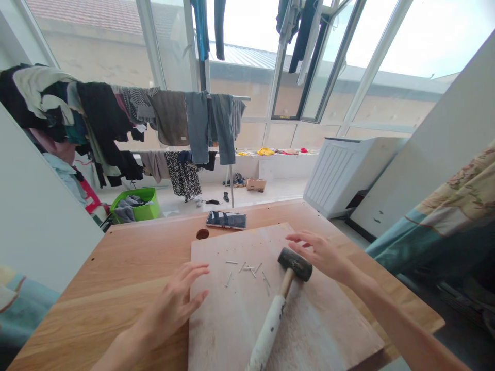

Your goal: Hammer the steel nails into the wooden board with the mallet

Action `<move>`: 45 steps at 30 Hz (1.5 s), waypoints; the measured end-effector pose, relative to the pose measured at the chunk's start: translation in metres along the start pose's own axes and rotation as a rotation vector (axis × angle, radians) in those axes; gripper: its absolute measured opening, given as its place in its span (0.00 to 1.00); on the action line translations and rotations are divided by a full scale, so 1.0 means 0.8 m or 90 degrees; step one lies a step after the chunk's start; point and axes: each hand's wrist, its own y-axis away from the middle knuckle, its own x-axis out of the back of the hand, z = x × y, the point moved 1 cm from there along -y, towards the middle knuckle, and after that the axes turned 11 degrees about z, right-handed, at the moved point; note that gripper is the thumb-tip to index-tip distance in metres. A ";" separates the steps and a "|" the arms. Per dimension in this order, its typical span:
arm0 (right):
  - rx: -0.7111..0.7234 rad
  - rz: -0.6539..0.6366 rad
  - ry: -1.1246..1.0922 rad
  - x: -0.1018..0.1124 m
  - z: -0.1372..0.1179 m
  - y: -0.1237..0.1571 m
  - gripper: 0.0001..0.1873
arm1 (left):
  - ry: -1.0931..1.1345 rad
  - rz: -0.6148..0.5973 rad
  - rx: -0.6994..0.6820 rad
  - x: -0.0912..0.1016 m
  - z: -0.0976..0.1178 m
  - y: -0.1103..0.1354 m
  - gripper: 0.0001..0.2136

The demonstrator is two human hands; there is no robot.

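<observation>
A pale wooden board (224, 324) lies flat on the wooden table, with several loose nails (249, 268) scattered near its middle. Rows of small dots mark the board's far part. Across the right side rests a hammer (295, 264) with a black head and a white-wrapped handle pointing toward me. My left hand (180, 296) is at the board's left edge, fingers apart and holding nothing. Just beyond the hammer head, my right hand (319, 252) hovers over or rests on the board's far right part; its fingers are loosely stretched and hold nothing.
A phone (226, 219) lies at the table's far edge, beside a round hole (202, 234). Past the table stand a clothes rack (242, 98) hung with laundry, a green basket (149, 210) and a white washing machine (332, 170). Curtains (433, 216) hang at right.
</observation>
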 end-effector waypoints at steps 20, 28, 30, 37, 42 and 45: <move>-0.105 0.054 0.045 -0.090 -0.035 0.120 0.26 | -0.262 0.063 0.188 0.088 -0.022 0.146 0.17; -0.019 -0.103 -0.169 -0.164 -0.135 0.106 0.29 | -0.342 0.191 0.410 0.192 -0.056 0.181 0.18; 0.024 -0.135 -0.173 -0.169 -0.151 0.102 0.28 | -0.340 0.200 0.438 0.203 -0.054 0.181 0.17; 0.051 -0.157 -0.109 -0.157 -0.154 0.104 0.23 | -0.372 0.122 0.389 0.191 -0.033 0.165 0.18; 0.045 -0.080 -0.037 -0.133 -0.107 0.113 0.22 | -0.339 0.079 0.306 0.145 -0.007 0.138 0.19; 0.025 -0.016 0.022 -0.112 -0.066 0.120 0.21 | -0.309 0.057 0.269 0.104 0.018 0.118 0.19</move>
